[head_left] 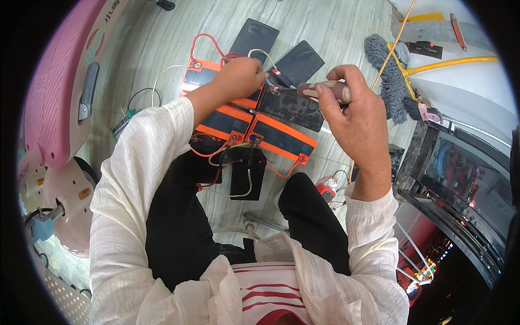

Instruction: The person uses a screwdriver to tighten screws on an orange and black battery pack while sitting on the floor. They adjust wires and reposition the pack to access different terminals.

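Note:
My right hand point(355, 116) is wrapped around the handle of a screwdriver point(305, 91). Its shaft points left, with the tip at a terminal on the edge of a black battery point(295, 112). Close to that tip, the fingers of my left hand point(242, 78) are closed in a pinch; what they hold is mostly hidden, though wires run beside them. Orange-and-black batteries point(284, 139) lie under and around my hands, joined by red and white wires point(205, 36). Two more black batteries point(254, 42) lie beyond, and another black battery point(248, 176) is nearer my knees.
A pink scooter point(59, 70) stands along the left. At the right are a grey mop head point(385, 70), a yellow handle point(452, 65) and a dark glass-fronted cabinet point(460, 168). A small red device point(326, 192) with leads lies beside my right leg.

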`<state>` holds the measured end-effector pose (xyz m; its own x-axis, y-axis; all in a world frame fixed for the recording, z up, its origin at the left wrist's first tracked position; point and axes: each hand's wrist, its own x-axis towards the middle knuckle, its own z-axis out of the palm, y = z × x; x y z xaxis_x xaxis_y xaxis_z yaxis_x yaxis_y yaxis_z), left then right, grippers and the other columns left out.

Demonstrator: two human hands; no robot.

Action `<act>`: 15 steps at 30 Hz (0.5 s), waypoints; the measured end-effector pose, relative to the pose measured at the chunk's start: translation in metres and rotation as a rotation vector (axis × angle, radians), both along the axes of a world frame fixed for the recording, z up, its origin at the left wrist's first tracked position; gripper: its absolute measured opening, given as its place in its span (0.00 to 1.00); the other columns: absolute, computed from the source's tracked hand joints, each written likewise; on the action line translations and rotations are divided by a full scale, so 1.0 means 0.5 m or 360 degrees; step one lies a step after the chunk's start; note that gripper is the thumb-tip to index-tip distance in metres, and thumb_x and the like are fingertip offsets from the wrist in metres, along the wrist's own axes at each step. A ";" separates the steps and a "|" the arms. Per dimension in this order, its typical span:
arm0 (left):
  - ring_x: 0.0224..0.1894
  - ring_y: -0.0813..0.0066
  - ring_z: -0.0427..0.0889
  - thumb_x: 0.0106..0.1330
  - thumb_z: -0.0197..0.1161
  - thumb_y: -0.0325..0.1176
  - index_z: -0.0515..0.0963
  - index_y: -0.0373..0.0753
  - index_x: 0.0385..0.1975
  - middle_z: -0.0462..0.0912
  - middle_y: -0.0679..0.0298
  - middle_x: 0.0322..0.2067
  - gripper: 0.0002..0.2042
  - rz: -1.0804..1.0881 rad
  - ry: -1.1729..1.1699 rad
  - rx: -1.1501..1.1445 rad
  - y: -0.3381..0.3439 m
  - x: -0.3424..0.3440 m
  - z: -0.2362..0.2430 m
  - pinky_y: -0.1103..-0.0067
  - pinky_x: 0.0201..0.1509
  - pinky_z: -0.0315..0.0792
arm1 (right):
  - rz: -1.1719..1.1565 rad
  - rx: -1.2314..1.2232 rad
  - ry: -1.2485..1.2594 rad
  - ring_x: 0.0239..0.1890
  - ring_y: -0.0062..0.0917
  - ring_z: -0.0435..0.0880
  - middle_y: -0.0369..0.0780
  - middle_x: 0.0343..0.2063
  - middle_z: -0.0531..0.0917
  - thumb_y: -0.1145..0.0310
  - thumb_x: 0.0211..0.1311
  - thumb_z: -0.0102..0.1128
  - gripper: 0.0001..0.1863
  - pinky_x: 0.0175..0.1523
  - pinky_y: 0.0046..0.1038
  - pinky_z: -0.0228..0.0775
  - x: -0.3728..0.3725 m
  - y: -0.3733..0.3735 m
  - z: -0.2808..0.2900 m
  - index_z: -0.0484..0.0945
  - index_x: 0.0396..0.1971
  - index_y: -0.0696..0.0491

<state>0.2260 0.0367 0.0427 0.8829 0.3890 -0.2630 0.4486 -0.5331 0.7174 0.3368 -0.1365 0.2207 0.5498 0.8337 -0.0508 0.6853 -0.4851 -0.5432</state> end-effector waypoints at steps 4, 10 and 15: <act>0.36 0.47 0.84 0.67 0.61 0.42 0.82 0.29 0.36 0.84 0.45 0.31 0.17 -0.0084 0.0070 0.0060 -0.008 0.003 0.006 0.62 0.43 0.76 | -0.0017 0.0036 -0.0009 0.25 0.40 0.85 0.43 0.23 0.85 0.62 0.61 0.68 0.14 0.29 0.35 0.74 -0.001 0.000 -0.002 0.74 0.38 0.55; 0.41 0.48 0.83 0.67 0.60 0.44 0.83 0.33 0.34 0.85 0.48 0.34 0.17 -0.0002 0.0076 -0.0017 0.009 -0.005 -0.009 0.60 0.46 0.76 | 0.0038 0.0003 -0.0169 0.25 0.40 0.84 0.41 0.20 0.84 0.62 0.60 0.68 0.14 0.27 0.35 0.72 -0.011 0.003 -0.004 0.74 0.37 0.54; 0.41 0.51 0.84 0.68 0.60 0.43 0.84 0.35 0.36 0.85 0.51 0.34 0.15 0.0089 0.0195 -0.0260 0.012 -0.002 0.001 0.63 0.47 0.75 | 0.0420 0.0404 -0.0508 0.27 0.40 0.85 0.42 0.22 0.84 0.63 0.59 0.67 0.15 0.30 0.35 0.72 0.023 0.004 -0.029 0.74 0.38 0.55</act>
<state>0.2252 0.0426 0.0433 0.8187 0.3797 -0.4308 0.5634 -0.3863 0.7303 0.3482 -0.1345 0.2062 0.2732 0.9110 0.3089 0.9187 -0.1520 -0.3645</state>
